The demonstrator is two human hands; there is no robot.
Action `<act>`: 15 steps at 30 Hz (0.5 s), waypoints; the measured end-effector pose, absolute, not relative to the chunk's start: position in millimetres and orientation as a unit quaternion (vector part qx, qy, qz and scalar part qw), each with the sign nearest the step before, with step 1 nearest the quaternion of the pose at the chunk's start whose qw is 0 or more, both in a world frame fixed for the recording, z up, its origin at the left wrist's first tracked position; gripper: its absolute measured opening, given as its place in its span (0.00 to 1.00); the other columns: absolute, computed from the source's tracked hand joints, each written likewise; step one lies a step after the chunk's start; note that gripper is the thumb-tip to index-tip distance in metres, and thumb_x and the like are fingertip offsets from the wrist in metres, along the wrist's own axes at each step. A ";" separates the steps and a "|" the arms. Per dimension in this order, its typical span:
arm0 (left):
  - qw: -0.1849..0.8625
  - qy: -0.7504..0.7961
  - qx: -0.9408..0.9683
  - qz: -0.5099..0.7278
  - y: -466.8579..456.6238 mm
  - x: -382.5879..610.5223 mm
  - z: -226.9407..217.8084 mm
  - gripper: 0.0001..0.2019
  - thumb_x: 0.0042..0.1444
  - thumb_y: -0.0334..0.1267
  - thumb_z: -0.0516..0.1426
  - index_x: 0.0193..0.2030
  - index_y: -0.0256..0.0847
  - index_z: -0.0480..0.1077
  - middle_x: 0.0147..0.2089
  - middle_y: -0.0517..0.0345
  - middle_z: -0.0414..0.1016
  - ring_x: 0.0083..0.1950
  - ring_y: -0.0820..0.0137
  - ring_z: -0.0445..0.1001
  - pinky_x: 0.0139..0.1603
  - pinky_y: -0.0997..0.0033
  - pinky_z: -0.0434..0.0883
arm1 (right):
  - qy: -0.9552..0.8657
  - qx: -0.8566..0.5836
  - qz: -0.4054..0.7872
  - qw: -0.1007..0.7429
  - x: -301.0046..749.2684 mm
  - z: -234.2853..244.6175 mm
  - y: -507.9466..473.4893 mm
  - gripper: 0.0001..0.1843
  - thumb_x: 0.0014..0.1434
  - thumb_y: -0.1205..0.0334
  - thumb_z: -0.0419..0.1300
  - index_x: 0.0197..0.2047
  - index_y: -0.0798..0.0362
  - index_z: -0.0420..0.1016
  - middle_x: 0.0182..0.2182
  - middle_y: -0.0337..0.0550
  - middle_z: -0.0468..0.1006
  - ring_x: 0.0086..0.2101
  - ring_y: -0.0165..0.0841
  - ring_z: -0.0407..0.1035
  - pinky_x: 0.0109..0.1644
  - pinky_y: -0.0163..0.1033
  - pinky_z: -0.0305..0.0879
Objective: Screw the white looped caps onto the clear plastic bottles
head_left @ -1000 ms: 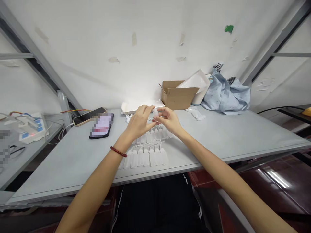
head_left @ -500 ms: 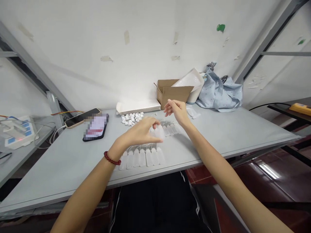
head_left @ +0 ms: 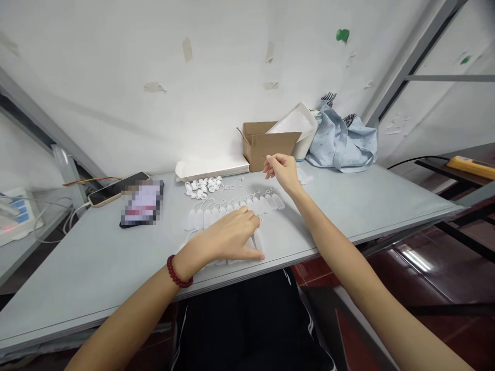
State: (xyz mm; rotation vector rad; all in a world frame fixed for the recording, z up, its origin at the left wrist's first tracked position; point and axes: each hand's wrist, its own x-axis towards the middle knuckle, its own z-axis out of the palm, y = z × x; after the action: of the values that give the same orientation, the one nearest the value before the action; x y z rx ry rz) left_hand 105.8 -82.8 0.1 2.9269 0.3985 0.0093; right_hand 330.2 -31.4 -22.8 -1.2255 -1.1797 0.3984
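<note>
My left hand point(head_left: 230, 236) lies low on the grey table point(head_left: 367, 206) near its front edge, fingers curled over a small white bottle point(head_left: 257, 240) at the right end of the near row; it hides most of that row. A second row of small white bottles point(head_left: 232, 206) with looped caps lies just beyond it. My right hand point(head_left: 281, 170) hovers above the right end of that far row, close to the cardboard box point(head_left: 263, 144). Its fingers are loosely bent and apart, and nothing shows in them. A red bead bracelet point(head_left: 176, 273) circles my left wrist.
A heap of white caps point(head_left: 203, 186) and a flat white tray point(head_left: 212, 167) lie behind the rows. A phone point(head_left: 116, 189) and a dark blurred item point(head_left: 142, 203) sit at the left. A white container point(head_left: 303, 129) and blue cloth point(head_left: 340, 144) are at the back right.
My hands were together on one bottle, then parted. My left hand carried the bottle down to the near row; my right hand moved back toward the box. My view shifted right.
</note>
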 end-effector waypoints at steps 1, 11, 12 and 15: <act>0.086 0.135 0.987 0.001 -83.0 105.8 0.1 0.22 0.52 0.55 0.60 0.41 0.34 0.69 0.37 0.51 0.70 0.42 0.59 0.67 0.41 0.64 0.65 | -0.520 -0.538 0.172 0.640 330.0 -23.1 -31.2 0.16 0.59 0.57 0.57 0.22 0.55 0.70 0.16 0.39 0.74 0.14 0.26 0.67 0.19 0.31 0.59; 0.030 0.132 0.991 -0.008 -85.8 103.6 3.4 0.21 0.53 0.57 0.58 0.33 0.37 0.68 0.34 0.52 0.70 0.40 0.59 0.66 0.39 0.64 0.63 | -0.534 -0.548 0.154 0.625 329.4 -25.3 -31.0 0.18 0.59 0.53 0.57 0.22 0.55 0.70 0.17 0.38 0.74 0.15 0.26 0.67 0.20 0.32 0.61; 0.029 0.135 0.990 -0.013 -86.2 103.4 4.0 0.21 0.53 0.57 0.58 0.33 0.37 0.68 0.34 0.51 0.70 0.40 0.59 0.66 0.39 0.64 0.63 | -0.535 -0.549 0.153 0.624 329.3 -25.4 -30.8 0.18 0.59 0.53 0.57 0.22 0.54 0.70 0.17 0.38 0.74 0.15 0.26 0.67 0.21 0.32 0.61; 0.031 0.141 0.989 -0.021 -87.8 102.5 4.9 0.21 0.54 0.56 0.57 0.32 0.37 0.69 0.33 0.51 0.70 0.40 0.59 0.66 0.39 0.64 0.63 | -0.539 -0.550 0.150 0.620 329.2 -25.6 -30.4 0.18 0.59 0.52 0.57 0.22 0.54 0.70 0.17 0.38 0.74 0.15 0.26 0.67 0.21 0.32 0.61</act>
State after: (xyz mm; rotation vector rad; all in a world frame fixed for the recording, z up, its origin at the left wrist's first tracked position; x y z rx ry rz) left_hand 102.5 -87.8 4.9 3.0474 0.4354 -0.0649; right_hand 329.2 -30.4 -25.6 -1.2653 -1.2383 0.3447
